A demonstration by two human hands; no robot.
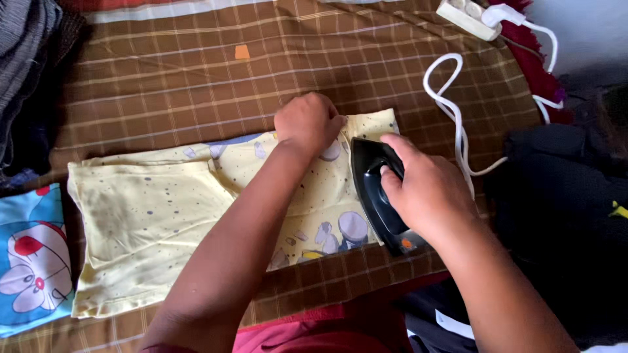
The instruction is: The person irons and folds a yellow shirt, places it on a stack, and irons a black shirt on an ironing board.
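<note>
A pale yellow printed garment (150,216) lies flat on a brown checked cloth (170,78). My left hand (307,123) presses down on the garment's far edge with the fingers curled under. My right hand (428,189) grips the handle of a black electric iron (376,193), which rests on the right end of the garment. The iron's tip points away from me.
A white cord (451,111) runs from the iron to a white power strip (468,16) at the back right. Dark clothing (562,216) is piled on the right, a blue cartoon-print fabric (29,261) lies at left, and grey clothes (23,59) sit at the far left.
</note>
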